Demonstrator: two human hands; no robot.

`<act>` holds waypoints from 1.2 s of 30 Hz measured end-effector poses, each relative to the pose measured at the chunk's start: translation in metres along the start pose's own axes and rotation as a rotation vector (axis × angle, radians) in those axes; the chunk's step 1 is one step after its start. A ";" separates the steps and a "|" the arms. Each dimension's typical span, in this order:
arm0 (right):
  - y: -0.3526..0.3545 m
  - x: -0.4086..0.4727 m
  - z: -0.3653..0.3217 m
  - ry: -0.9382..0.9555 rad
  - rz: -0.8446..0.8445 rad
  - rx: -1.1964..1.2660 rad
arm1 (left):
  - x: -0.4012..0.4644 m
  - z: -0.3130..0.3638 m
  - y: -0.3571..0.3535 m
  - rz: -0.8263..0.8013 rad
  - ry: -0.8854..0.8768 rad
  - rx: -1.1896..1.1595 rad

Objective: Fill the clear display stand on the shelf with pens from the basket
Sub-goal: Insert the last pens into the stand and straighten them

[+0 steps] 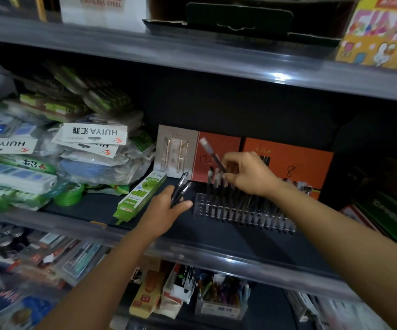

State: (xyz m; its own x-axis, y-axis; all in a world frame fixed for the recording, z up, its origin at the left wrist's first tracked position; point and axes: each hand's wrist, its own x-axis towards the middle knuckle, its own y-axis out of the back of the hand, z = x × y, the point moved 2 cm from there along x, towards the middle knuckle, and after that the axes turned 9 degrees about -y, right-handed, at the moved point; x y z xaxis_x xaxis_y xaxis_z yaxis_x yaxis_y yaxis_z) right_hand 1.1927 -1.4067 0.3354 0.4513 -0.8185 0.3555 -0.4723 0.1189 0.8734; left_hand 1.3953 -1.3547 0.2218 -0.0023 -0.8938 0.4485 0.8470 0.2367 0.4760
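R hand pinches a pen over clear stand; L hand grips spare pens. Risk: tilted pen misses hole, knocks neighbours.

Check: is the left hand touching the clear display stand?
Apart. The head view shows dark shelf between the left hand, which grips two pens, and the clear display stand.
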 end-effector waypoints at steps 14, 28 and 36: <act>-0.028 -0.012 -0.019 -0.311 -0.216 0.645 | 0.008 0.021 -0.013 0.003 -0.089 -0.171; 0.010 0.013 -0.004 -0.256 0.085 0.548 | 0.008 -0.012 -0.012 -0.006 -0.037 0.016; 0.001 0.026 0.004 -0.135 0.125 0.104 | 0.005 -0.021 -0.017 -0.020 -0.013 0.008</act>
State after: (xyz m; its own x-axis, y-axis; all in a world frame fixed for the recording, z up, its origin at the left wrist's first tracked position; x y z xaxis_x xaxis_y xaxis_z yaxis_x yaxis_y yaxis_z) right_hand 1.2006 -1.4300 0.3438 0.2816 -0.8698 0.4052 -0.5974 0.1715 0.7834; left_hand 1.3917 -1.3716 0.2000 -0.0261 -0.8936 0.4482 0.8423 0.2218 0.4913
